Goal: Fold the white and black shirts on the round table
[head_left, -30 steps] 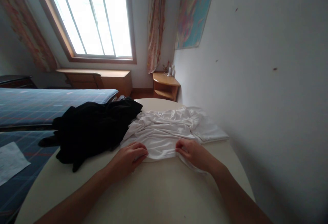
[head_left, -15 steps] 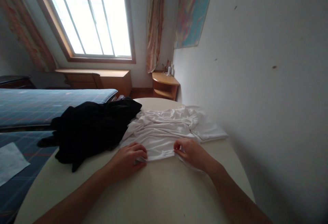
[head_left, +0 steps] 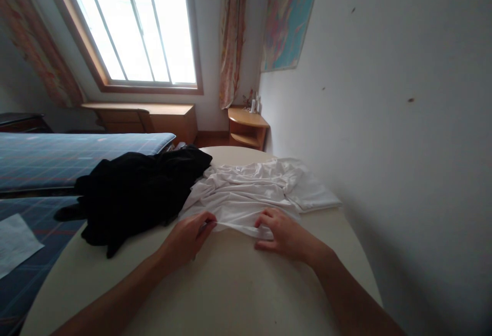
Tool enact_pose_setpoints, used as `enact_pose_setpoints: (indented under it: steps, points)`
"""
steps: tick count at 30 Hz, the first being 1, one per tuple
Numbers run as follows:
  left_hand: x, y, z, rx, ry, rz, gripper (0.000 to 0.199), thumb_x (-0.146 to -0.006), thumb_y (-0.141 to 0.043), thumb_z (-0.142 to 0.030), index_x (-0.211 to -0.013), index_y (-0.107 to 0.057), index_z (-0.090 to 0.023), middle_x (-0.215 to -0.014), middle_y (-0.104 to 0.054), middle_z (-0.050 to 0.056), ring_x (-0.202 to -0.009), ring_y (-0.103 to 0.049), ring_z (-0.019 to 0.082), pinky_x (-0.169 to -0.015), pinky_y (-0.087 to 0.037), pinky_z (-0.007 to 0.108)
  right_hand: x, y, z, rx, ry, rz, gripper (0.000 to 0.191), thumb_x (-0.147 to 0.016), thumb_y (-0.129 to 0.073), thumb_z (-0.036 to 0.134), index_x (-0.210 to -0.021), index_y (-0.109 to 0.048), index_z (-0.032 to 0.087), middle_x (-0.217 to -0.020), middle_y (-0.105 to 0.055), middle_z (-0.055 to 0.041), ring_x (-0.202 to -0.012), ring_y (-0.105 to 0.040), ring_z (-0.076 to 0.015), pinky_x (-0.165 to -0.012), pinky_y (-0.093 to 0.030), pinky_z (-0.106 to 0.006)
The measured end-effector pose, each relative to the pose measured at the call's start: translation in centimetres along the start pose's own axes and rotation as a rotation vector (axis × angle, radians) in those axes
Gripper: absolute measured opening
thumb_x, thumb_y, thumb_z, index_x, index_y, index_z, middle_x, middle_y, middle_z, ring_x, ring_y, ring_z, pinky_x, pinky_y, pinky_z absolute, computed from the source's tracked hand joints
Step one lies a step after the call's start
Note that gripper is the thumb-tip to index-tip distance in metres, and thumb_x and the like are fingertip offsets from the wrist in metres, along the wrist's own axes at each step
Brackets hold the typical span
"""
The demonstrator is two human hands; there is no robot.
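White wrinkled fabric garment lies on the round cream-coloured bench, beside a crumpled black fabric garment. The left hand pinches the white garment's near edge; the right hand is at the same edge, thumb and fingertips parted.

The room is being lit by daylight through a window, which is being framed in brown wood and flanked by patterned curtains. Beneath it, the top of a wooden desk is being brightened. The corner is being filled by a wooden shelf unit. A colourful poster is being borne by the pale, spotted wall; at left, blue plaid bedding is being shown.
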State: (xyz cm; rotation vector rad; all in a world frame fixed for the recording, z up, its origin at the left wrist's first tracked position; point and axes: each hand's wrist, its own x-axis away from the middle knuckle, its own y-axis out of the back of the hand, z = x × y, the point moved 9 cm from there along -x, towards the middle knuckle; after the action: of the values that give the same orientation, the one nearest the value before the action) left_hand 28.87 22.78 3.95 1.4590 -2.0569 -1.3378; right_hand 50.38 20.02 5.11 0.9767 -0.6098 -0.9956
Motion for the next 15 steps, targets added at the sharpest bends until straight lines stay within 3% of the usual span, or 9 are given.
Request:
enact_pose_setpoints:
  steps: [3,7,12,15]
  points:
    - [0.0,0.0,-0.1,0.042,0.034,-0.002,0.027,-0.1,-0.043,-0.041,-0.1,-0.063,-0.022,-0.087,-0.073,0.002,-0.076,-0.069,0.018,-0.07,-0.05,0.026,-0.2,0.0,0.1,0.037,-0.004,-0.016,0.023,-0.081,-0.075,0.028,-0.101,-0.067,0.021,-0.112,-0.062,-0.0082,-0.113,-0.055,-0.0252,-0.098,-0.044,-0.035]
    - [0.1,-0.1,-0.7,0.039,-0.031,0.014,0.029,-0.1,-0.043,-0.042,-0.1,-0.064,-0.022,-0.087,-0.073,0.003,-0.075,-0.068,0.016,-0.071,-0.05,0.025,-0.4,0.2,0.0,0.078,0.025,-0.028,0.008,-0.086,-0.064,0.017,-0.093,-0.067,0.019,-0.103,-0.065,-0.0078,-0.102,-0.06,-0.0213,-0.092,-0.046,-0.03]
    - [0.4,-1.4,-1.4,0.001,-0.153,0.158,0.018,-0.09,-0.061,-0.031,-0.104,-0.068,-0.024,-0.099,-0.074,0.003,-0.088,-0.069,0.018,-0.079,-0.051,0.026,-0.4,0.4,-0.5,0.064,0.082,-0.016,0.015,-0.093,-0.055,0.018,-0.089,-0.069,0.019,-0.097,-0.069,-0.0069,-0.094,-0.064,-0.0192,-0.086,-0.046,-0.027]
    - [0.3,-1.2,-1.4,-0.016,-0.161,0.147,0.019,-0.087,-0.061,-0.024,-0.104,-0.068,-0.025,-0.102,-0.074,0.003,-0.093,-0.069,0.019,-0.083,-0.051,0.027,-0.3,0.6,-0.9,0.044,0.079,-0.02,0.02,-0.097,-0.052,0.024,-0.093,-0.071,0.021,-0.096,-0.073,-0.0061,-0.092,-0.066,-0.0203,-0.084,-0.046,-0.028]
